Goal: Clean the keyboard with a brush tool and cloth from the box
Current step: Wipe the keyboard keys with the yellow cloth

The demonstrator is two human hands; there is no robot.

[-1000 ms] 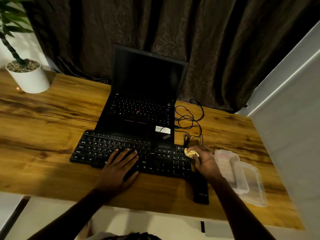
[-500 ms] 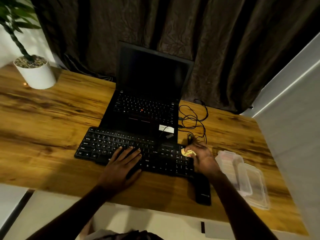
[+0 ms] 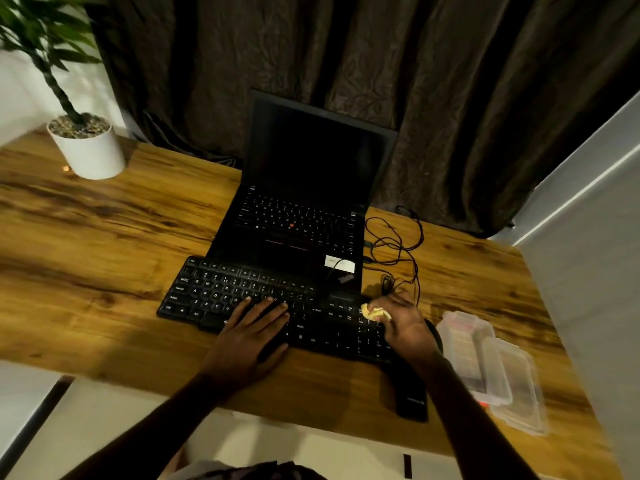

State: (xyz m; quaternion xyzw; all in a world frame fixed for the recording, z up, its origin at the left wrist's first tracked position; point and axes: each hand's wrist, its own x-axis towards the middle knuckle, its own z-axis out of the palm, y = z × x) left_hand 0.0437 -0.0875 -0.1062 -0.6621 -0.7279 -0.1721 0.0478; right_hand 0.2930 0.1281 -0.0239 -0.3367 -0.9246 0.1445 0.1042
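A dark, crumpled curtain (image 3: 415, 98) fills the back of the scene. In front of it, a wood-grain tabletop (image 3: 104, 254) spreads across the view. A black laptop (image 3: 311, 150) stands open near the tabletop's far edge with its screen dark. The black keyboard (image 3: 214, 292) lies just in front of the laptop, its far edge overlapping the laptop's palm rest. A white pot with a green plant (image 3: 88, 150) stands at the far left corner, well apart from the rest.

To the right of the keyboard lies a clear plastic box (image 3: 464, 344). A second clear piece (image 3: 516, 386) overlaps its near side (which is tray and which is lid I cannot tell). A flat black object (image 3: 410, 393) lies at the near edge between the keyboard's right end and the box. A thin black cable (image 3: 398, 244) lies in loose loops beside the laptop's right side.

The left hand (image 3: 249, 337) lies flat on the middle of the keyboard, its fingers straight and spread over the keys. The right hand (image 3: 407, 323) is at the keyboard's right end, its fingers curled round a small yellow cloth (image 3: 375, 312). The cloth touches the keys at the far right corner.
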